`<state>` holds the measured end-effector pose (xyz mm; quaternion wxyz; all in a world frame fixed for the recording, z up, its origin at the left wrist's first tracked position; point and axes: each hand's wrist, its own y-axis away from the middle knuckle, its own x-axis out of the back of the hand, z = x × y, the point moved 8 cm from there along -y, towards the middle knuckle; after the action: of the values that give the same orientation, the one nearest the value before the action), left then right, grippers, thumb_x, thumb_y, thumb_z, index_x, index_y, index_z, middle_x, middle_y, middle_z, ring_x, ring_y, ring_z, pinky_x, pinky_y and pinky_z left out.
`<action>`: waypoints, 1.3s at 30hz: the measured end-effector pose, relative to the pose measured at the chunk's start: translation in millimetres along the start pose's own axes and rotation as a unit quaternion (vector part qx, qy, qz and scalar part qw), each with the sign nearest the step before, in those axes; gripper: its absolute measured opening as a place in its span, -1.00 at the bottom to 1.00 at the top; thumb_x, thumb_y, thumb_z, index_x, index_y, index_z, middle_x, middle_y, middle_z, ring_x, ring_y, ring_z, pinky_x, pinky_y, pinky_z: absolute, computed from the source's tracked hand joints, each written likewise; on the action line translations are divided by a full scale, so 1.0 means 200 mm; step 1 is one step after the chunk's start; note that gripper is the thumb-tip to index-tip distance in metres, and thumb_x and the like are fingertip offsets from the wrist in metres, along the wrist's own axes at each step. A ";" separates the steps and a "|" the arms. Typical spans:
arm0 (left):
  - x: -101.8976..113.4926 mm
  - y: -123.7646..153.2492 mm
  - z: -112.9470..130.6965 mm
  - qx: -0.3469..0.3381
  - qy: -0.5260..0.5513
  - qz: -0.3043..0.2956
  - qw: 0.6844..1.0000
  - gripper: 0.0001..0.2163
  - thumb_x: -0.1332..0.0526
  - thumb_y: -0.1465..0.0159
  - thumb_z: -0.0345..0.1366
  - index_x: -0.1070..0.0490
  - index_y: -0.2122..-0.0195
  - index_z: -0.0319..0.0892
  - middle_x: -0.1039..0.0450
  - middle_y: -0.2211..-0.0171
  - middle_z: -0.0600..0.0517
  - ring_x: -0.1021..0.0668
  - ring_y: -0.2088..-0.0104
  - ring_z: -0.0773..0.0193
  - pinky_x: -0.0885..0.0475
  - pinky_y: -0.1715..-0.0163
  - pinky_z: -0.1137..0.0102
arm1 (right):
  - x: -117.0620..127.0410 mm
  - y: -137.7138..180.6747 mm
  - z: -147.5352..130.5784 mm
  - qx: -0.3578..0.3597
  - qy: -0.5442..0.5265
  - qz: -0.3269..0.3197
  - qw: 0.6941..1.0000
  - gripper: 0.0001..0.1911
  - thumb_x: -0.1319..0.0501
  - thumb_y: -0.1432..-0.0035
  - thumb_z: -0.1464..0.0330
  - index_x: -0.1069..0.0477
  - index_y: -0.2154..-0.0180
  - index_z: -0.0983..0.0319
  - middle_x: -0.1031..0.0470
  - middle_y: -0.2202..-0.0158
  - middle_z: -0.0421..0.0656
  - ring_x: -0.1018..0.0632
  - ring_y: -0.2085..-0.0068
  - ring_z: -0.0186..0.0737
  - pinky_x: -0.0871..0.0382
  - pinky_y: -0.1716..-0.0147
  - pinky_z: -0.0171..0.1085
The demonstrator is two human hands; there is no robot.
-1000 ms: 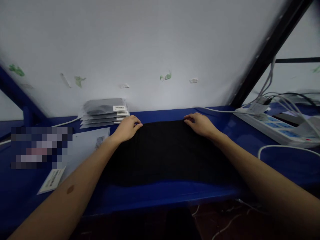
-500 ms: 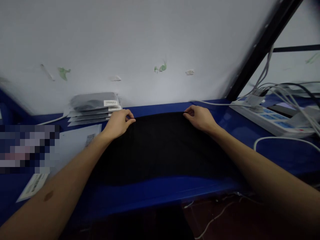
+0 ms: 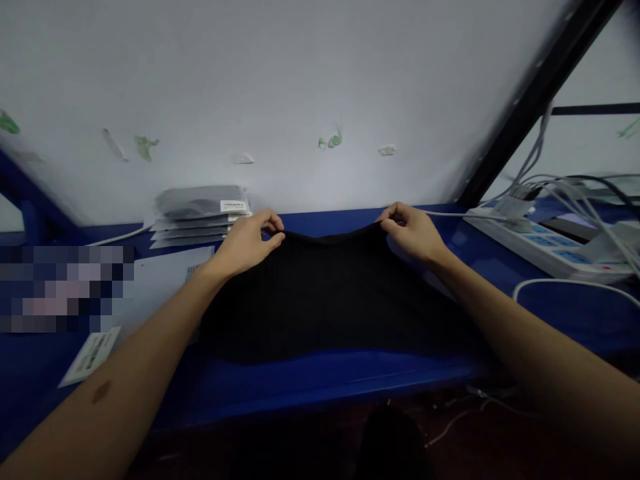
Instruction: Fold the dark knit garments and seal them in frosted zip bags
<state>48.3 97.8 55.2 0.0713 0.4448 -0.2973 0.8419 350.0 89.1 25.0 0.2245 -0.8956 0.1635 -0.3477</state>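
Observation:
A black cloth (image 3: 330,293) lies spread on the blue table (image 3: 320,383) in front of me. My left hand (image 3: 247,243) pinches its far left corner, fingers closed on the fabric. My right hand (image 3: 413,232) pinches the far right corner the same way. Both corners are raised a little off the table, and the far edge sags between them. The near part of the cloth rests flat.
A stack of grey plastic packets with white labels (image 3: 200,215) sits at the back left against the white wall. Papers (image 3: 165,280) and a label slip (image 3: 93,355) lie left of the cloth. A white power strip (image 3: 545,250) with several cables is at the right.
Both hands have closed on the cloth's far corners and lifted them off the table. Earlier the cloth lay flat under the hands.

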 end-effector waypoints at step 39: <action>-0.08 0.04 0.07 -0.113 -0.120 -0.072 0.984 -0.88 -0.20 -0.30 -0.28 -0.54 0.25 -0.12 -0.54 0.35 0.00 -0.48 0.19 0.11 -0.31 0.21 0.28 | -0.15 0.09 -0.10 0.121 0.208 -0.208 0.948 -0.60 -0.09 -0.22 0.04 -0.56 0.39 0.12 -0.58 0.41 -0.12 -0.50 0.40 -0.15 -0.32 0.33 -0.14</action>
<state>65.7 85.2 44.7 0.1453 0.5523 -0.3636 0.7359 312.3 82.0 13.0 0.2148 -0.7834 -0.0261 -0.5827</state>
